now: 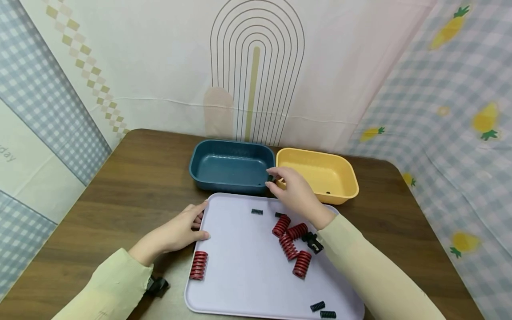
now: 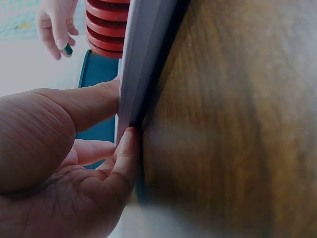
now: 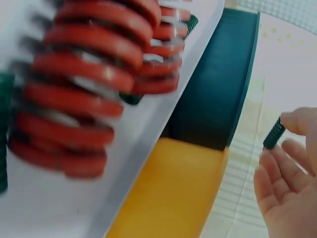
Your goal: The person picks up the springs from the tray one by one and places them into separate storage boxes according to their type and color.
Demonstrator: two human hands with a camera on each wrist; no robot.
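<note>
Five green springs (image 3: 274,133), one pinched, and five red springs (image 1: 302,264) are visible.

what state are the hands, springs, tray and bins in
Right hand: pinching one green spring
Left hand: gripping the tray by its edge
Tray: right side up
Other green springs: four lying loose
Red springs: five lying, four bunched, one apart
Blue bin: upright, open-topped
Yellow bin: upright, open-topped
</note>
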